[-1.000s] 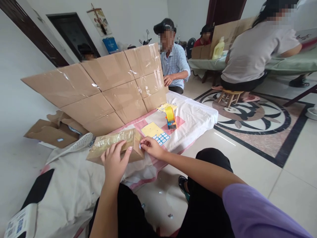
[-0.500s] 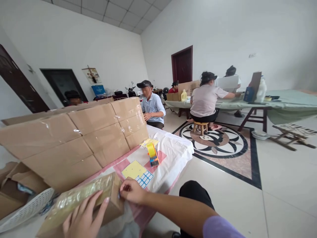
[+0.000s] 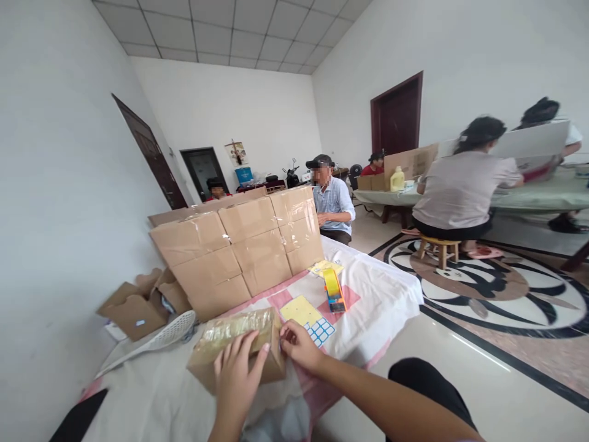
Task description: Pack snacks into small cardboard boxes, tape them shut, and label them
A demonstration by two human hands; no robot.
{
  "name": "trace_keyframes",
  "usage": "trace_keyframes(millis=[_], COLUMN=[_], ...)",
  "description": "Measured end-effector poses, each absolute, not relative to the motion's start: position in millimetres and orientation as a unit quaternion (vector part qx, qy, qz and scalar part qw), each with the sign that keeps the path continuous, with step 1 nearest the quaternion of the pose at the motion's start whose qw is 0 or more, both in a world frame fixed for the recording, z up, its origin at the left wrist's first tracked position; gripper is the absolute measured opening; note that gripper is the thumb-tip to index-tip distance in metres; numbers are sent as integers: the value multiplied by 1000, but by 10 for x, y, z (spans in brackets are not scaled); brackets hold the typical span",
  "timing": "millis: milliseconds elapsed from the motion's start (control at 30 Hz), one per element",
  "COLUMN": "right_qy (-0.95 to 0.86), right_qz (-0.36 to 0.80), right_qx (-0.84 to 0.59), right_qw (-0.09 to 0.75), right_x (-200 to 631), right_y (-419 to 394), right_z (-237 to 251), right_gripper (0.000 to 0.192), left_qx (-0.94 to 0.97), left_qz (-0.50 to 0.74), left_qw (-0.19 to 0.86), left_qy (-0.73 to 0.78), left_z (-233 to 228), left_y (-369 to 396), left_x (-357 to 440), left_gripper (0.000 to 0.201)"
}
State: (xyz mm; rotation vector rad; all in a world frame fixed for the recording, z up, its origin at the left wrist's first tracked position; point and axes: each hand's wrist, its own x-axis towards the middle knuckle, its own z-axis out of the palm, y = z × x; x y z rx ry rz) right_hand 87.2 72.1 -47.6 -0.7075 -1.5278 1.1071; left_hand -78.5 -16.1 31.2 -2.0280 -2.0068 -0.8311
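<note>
Cardboard box [image 3: 237, 347], taped over its top, lies on the cloth-covered counter [image 3: 151, 393] under the left hand [image 3: 237, 374], palm flat, fingers spread. The right hand [image 3: 299, 347] pinches at its end face; what it pinches is unclear. It looks light, stiff, tape-slick: best held by its long sides. Beyond: label sheet [image 3: 308, 316], tape dispenser [image 3: 333, 290], stacked cartons [image 3: 239, 245].

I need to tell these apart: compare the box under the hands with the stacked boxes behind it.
The box under the hands lies alone on the white cloth, left hand on top, right hand at its end; the stacked boxes form a wall, untouched. It looks smaller and wrinklier. Both are brown cardboard under clear tape.
</note>
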Motion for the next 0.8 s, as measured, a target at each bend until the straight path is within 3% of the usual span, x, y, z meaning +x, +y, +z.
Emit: trace_keyframes(millis=[367,667,800], right_qy=[-729,-689,-722], right_qz=[367,418,358], right_qx=[-291,-309,-321], right_qw=[500,505,497], right_x=[908,862,875], right_y=[633,628,655], right_z=[-477,-548,-564], right_gripper=[10,10,10], left_qx=[-677,-674,-674], left_qz=[-284,-287,-284], left_qw=[96,73,76], left_qy=[-672,-677,-677], left_z=[351,274,225], left_y=[-214,-167,-128], left_x=[-717,-770,-814], left_gripper=[34,35,35])
